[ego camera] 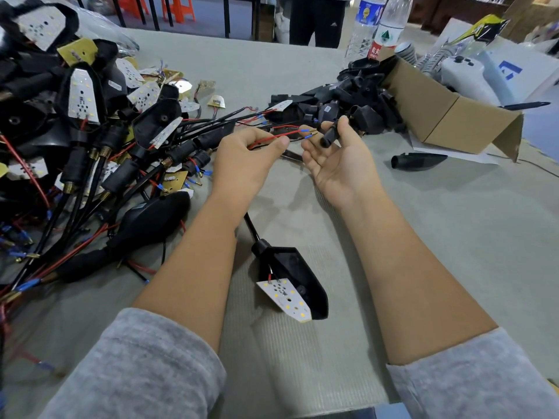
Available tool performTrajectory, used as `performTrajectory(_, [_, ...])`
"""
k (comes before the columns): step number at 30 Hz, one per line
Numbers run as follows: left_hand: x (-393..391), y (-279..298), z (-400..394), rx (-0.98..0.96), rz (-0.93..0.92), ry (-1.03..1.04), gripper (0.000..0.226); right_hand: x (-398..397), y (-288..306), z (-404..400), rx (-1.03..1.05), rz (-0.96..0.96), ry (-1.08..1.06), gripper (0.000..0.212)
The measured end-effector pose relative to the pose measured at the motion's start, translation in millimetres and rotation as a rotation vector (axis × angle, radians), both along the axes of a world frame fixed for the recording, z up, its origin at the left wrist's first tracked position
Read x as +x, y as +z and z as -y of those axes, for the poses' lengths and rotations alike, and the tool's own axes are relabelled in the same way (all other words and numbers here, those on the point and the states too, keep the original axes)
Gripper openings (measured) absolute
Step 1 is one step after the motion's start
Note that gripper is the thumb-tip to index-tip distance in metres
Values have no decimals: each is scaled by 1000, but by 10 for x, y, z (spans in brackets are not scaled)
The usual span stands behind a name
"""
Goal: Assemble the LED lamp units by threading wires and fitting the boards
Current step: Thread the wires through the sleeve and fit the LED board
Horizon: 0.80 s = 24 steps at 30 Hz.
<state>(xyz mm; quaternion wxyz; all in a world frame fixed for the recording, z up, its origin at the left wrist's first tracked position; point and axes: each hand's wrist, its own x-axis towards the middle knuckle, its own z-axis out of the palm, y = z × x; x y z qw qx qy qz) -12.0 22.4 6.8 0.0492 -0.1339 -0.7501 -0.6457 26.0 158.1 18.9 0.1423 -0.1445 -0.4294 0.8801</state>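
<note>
My left hand (246,158) pinches a red wire (278,136) whose blue-sleeved brass tips point right. Facing those tips, my right hand (338,158) holds a small black tubular stem piece (330,133) between thumb and fingers, its open end towards the wire. Between my forearms a black lamp housing (295,275) lies on the grey table (453,237), with a white LED board (286,297) resting loosely on its near end and a black stalk leading up under my left wrist.
A big heap of wired lamp units and LED boards (81,131) fills the left. A pile of black plastic parts (348,101) spills from a cardboard box (447,116) at right. One loose black shell (417,160) lies nearby. Water bottles (378,25) stand behind.
</note>
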Motion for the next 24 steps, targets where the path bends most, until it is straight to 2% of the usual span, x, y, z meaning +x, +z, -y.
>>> performTrajectory(13, [22,-30,-23,-49,-47,-45,22,-33,-6,34,34,42,-79,32])
performTrajectory(16, [27,-27,-22,-66,-66,-42,22,-34,-22,30,39,48,-59,54])
performTrajectory(19, [36,-28,-24,-61,-76,-42,23,-34,-28,27,59,30,-51,59])
performTrajectory(21, [36,-27,-24,-45,-68,-38,22,-36,-27,19,61,15,-30,52])
performTrajectory(24, [32,-23,-21,-44,-65,-34,22,-30,-25,-6,78,-17,6,22])
